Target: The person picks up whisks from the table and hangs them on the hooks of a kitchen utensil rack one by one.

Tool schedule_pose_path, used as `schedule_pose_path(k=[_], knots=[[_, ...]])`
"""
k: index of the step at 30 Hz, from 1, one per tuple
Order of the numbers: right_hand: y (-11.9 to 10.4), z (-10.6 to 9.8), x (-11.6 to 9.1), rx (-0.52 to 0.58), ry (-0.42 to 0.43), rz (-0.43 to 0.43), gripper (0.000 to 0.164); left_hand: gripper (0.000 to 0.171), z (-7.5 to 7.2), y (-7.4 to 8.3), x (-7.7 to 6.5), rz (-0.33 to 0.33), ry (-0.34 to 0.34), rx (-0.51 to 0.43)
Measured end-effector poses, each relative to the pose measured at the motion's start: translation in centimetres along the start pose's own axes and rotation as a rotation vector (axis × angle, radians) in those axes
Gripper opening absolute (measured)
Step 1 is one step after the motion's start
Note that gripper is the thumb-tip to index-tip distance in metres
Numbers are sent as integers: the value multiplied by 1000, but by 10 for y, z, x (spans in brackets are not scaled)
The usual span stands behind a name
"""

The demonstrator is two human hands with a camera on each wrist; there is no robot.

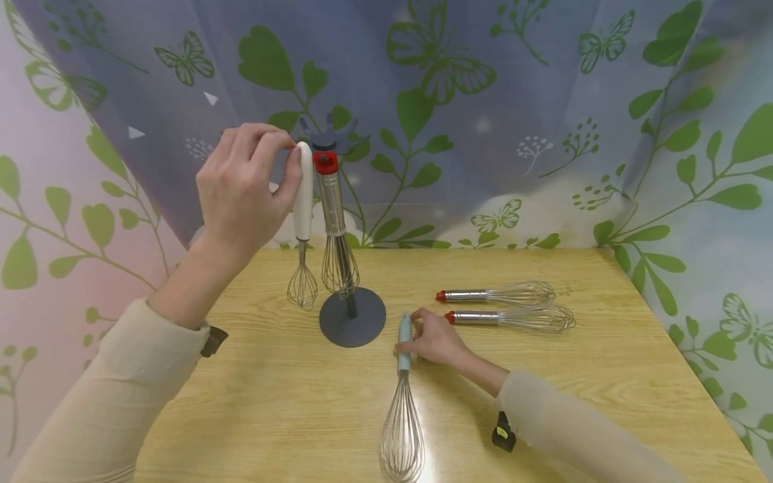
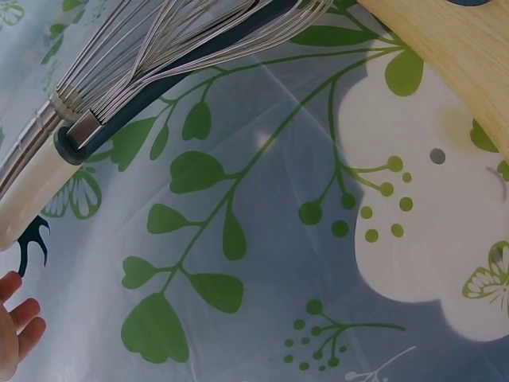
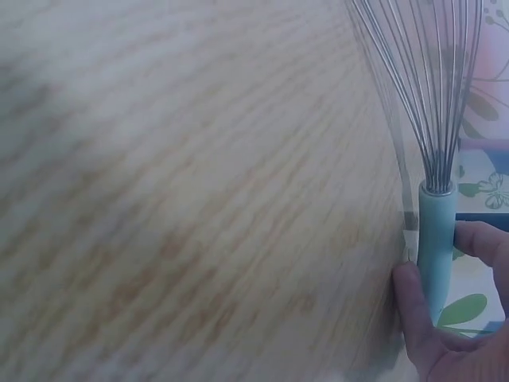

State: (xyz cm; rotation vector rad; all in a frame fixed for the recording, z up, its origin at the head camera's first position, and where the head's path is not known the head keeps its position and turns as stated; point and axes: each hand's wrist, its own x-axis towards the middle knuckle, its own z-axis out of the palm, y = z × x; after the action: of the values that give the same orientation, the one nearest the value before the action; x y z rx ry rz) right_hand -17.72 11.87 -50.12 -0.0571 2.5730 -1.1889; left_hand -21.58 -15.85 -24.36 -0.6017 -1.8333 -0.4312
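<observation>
My left hand [image 1: 247, 184] pinches the top end of a white-handled whisk [image 1: 304, 194], which hangs upright with its small wire head down. Right beside it, a steel whisk [image 1: 331, 194] with a red end cap hangs from a dark stand [image 1: 353, 318] with a round base. In the left wrist view the white handle [image 2: 40, 191] runs alongside the steel one, and a few fingertips [image 2: 30, 334] show at the lower left. My right hand [image 1: 436, 337] grips the light blue handle of a large whisk [image 1: 403, 416] between thumb and fingers, low over the table, wires toward me.
Two more steel whisks with red ends, a rear one [image 1: 513, 294] and a front one [image 1: 525, 318], lie side by side to the right of my right hand. A curtain [image 1: 543, 168] with leaves and butterflies stands behind the wooden table [image 1: 272, 402].
</observation>
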Motion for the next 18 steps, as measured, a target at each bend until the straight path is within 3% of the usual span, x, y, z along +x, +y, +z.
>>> schedule_pose_path(k=[18], knots=[[-6, 0, 2, 178, -70, 119, 75, 27, -1, 2, 0, -10, -3, 0]])
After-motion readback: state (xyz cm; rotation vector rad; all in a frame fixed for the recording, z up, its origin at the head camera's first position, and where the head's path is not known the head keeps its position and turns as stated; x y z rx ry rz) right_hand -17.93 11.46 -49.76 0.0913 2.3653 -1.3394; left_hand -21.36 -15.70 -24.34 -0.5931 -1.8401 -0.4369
